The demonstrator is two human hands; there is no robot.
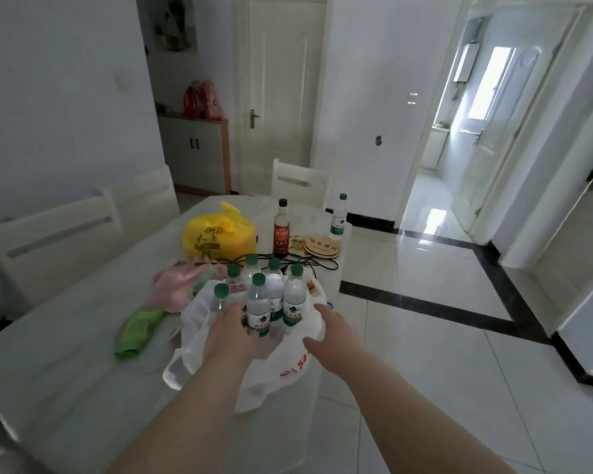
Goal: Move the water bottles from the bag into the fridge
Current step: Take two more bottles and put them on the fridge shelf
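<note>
Several clear water bottles with green caps (259, 304) stand upright inside a white plastic bag (274, 367) at the near right edge of the table. My left hand (231, 328) reaches into the bag's mouth. Its fingers are spread and touch the lower left side of the front bottle, without closing round it. My right hand (326, 331) grips the bag's right rim, thumb on the near side and fingers on the far side. One more water bottle (338, 217) stands alone at the table's far right corner. No fridge is in view.
On the white table (65, 354) lie a yellow bag (218, 234), a dark sauce bottle (281, 229), round mats (317, 248), a black cable, a pink cloth (177, 285) and a green cloth (137, 331). White chairs stand at the left and far side. Tiled floor and an open doorway (459, 131) are at the right.
</note>
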